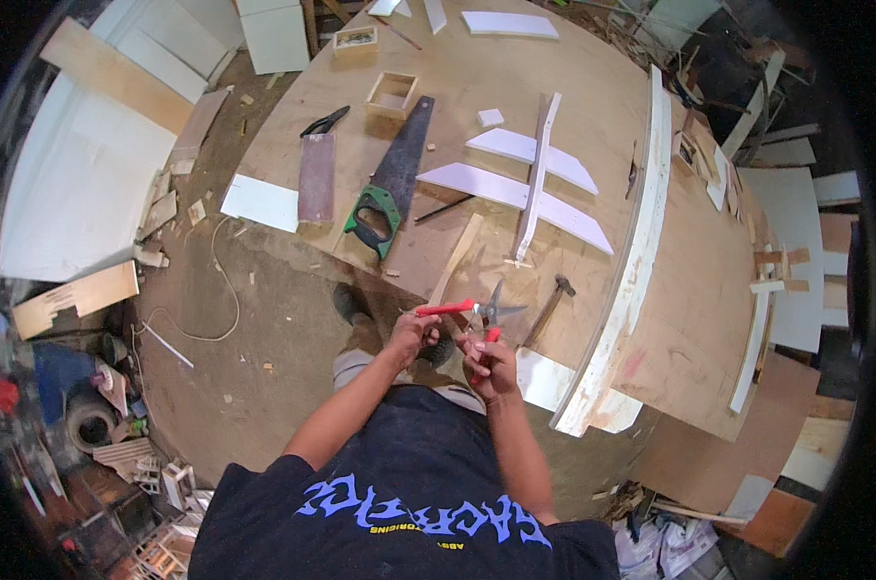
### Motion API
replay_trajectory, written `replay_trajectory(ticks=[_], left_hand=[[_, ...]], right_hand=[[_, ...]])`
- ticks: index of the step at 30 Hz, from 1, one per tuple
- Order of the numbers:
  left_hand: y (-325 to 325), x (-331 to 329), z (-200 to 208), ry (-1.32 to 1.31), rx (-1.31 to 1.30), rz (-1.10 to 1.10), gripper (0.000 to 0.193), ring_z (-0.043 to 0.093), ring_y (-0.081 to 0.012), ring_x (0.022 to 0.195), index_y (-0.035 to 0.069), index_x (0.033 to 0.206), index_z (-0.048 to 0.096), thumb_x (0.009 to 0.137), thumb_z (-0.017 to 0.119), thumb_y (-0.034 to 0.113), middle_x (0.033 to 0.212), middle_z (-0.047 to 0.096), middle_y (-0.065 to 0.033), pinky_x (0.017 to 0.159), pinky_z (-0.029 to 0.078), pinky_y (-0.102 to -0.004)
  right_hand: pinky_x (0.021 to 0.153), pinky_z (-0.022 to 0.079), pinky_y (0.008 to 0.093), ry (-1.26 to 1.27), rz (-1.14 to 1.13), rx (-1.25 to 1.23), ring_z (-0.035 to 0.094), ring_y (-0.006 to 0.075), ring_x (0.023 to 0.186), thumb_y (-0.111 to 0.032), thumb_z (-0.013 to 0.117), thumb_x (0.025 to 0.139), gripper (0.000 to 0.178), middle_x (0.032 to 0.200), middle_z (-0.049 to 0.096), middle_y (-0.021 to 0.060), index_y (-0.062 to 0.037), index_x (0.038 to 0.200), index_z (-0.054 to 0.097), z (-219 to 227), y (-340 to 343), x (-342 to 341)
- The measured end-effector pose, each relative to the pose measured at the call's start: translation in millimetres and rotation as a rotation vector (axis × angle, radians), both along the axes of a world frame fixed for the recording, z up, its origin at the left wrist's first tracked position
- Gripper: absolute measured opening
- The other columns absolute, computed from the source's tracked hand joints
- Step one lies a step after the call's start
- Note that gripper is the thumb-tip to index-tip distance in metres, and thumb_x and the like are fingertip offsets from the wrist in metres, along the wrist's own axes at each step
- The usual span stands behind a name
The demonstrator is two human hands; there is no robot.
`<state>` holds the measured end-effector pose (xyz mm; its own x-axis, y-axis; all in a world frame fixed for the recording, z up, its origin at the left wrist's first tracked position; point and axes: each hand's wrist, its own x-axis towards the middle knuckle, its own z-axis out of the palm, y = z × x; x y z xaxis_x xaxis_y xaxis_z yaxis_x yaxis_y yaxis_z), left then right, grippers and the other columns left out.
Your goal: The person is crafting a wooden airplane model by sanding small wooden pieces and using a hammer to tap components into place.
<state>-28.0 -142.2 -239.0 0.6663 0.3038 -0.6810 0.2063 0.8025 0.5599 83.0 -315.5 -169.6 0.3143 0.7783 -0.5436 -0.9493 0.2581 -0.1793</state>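
Note:
A pair of red-handled shears (447, 308) is spread wide in front of me, its metal blades parted and pointing over the table edge. My left hand (411, 336) has its fingers closed at the end of one red handle. Around the other handle are the curled fingers of my right hand (491, 366). Just beyond the shears, a narrow wooden strip (457, 253) lies on the worktable (351, 82). To the right of the blades rests a hammer (551, 307) with a wooden handle.
A handsaw (400, 159) with a green handle lies left of centre. White angled boards (564, 215) sit under a long thin white strip (536, 184). Small wooden boxes (393, 95) and black pliers (325, 121) are farther back. A long white plank (620, 319) crosses the right side.

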Motion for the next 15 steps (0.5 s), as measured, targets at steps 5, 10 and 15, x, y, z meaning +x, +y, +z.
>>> replay_trajectory(ticks=[5, 10, 15], left_hand=[[-30, 3, -26, 0.217, 0.450, -0.073, 0.051, 0.075, -0.0275, 0.087, 0.005, 0.146, 0.049, 0.098, 0.065, 0.002, 0.115, 0.068, -0.0128, 0.073, 0.068, -0.0417], [0, -10, -52, -0.005, -0.033, 0.016, 0.058, 0.064, -0.0261, 0.124, 0.015, 0.146, 0.049, 0.095, 0.077, 0.019, 0.134, 0.062, -0.0061, 0.097, 0.057, -0.0528], [45, -82, -31, 0.291, 0.023, 0.148, 0.055, 0.065, -0.0261, 0.123, 0.012, 0.145, 0.054, 0.106, 0.057, 0.051, 0.140, 0.063, -0.0084, 0.101, 0.054, -0.0467]], right_hand=[[0.045, 0.044, 0.0163, -0.010, -0.028, 0.011, 0.068, 0.0228, 0.108, 0.009, 0.053, 0.084, 0.064, 0.147, 0.044, 0.0429, -0.0024, 0.147, 0.049, 15, 6, -5], [0.046, 0.044, 0.0176, 0.166, -0.061, 0.112, 0.065, 0.0260, 0.120, 0.009, 0.048, 0.083, 0.070, 0.148, 0.041, 0.0411, -0.0045, 0.151, 0.043, -4, 30, 5], [0.043, 0.039, 0.0226, -0.029, 0.267, 0.063, 0.069, 0.0308, 0.111, 0.008, 0.045, 0.086, 0.051, 0.128, 0.059, 0.0195, -0.0022, 0.136, 0.047, 60, 93, 6]])
